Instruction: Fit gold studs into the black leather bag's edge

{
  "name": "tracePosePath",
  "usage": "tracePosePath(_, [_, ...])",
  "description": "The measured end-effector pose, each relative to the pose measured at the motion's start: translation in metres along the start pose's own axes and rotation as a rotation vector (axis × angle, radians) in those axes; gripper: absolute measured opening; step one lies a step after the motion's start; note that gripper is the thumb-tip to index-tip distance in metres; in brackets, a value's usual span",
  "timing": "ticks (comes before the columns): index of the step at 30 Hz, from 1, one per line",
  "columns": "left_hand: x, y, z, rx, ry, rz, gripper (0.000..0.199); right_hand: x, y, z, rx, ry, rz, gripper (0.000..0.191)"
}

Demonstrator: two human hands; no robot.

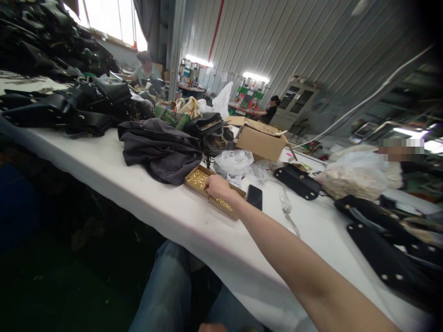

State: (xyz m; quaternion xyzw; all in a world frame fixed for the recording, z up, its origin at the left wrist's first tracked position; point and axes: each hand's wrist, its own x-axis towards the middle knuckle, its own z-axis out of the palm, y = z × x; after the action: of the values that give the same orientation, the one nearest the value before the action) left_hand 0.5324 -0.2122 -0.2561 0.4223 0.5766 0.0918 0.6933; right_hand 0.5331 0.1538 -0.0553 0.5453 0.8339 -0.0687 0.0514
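Note:
My right hand [218, 186] reaches over a shallow cardboard box [210, 201] of small gold metal pieces [198, 179]. Its fingers are bent down and pressed together at the pieces; what they hold, if anything, is too small to make out. A black phone [254, 197] lies just to the right of the box. My left hand [212, 328] shows only as a sliver at the bottom edge, over my lap, with its fingers hidden.
Dark cloth [162, 150] lies left of the box on the white table [194, 226]. Behind are clear plastic bags [235, 162] and a larger cardboard box [258, 142]. Black leather pieces [86, 103] are piled left; black straps [384, 253] lie right. People sit farther back.

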Motion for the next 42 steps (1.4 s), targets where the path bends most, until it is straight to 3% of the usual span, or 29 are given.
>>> tracePosePath(3, [-0.010,-0.015,0.008,0.079,0.018,0.030,0.020,-0.002,0.003,0.005,0.010,0.069,-0.054,0.021])
tracePosePath(6, [-0.031,-0.023,0.018,0.229,0.184,0.149,0.028,-0.003,0.006,0.014,0.020,0.164,-0.082,0.031])
tracePosePath(8, [-0.047,-0.020,0.022,0.259,0.283,0.199,0.024,-0.003,0.008,0.020,0.034,0.208,-0.088,0.033])
tracePosePath(14, [-0.073,-0.003,0.017,0.143,0.356,0.261,0.015,-0.002,0.013,0.033,0.156,0.311,-0.039,0.031])
tracePosePath(16, [-0.074,-0.001,0.015,0.107,0.354,0.271,0.015,-0.004,0.015,0.034,0.347,0.363,-0.035,0.028])
tracePosePath(19, [-0.075,0.000,0.013,0.101,0.351,0.291,0.017,-0.021,0.021,0.031,0.853,0.447,-0.012,0.023])
tracePosePath(22, [-0.074,0.000,0.013,0.111,0.348,0.295,0.019,-0.065,0.030,0.028,1.206,0.348,0.025,0.030])
tracePosePath(25, [-0.072,-0.001,0.013,0.089,0.327,0.309,0.018,-0.131,0.038,0.035,1.350,0.197,0.101,0.043])
tracePosePath(30, [-0.068,-0.003,0.011,0.081,0.280,0.323,0.020,-0.251,0.048,0.075,1.464,0.009,0.381,0.052])
tracePosePath(34, [-0.068,0.000,0.009,0.079,0.234,0.340,0.025,-0.331,0.047,0.110,1.424,-0.036,0.486,0.046])
tracePosePath(37, [-0.067,0.004,0.010,0.092,0.206,0.349,0.025,-0.379,0.039,0.128,1.324,-0.108,0.473,0.034])
tracePosePath(42, [-0.064,0.005,0.014,0.100,0.189,0.354,0.025,-0.422,0.026,0.146,1.106,-0.130,0.355,0.009])
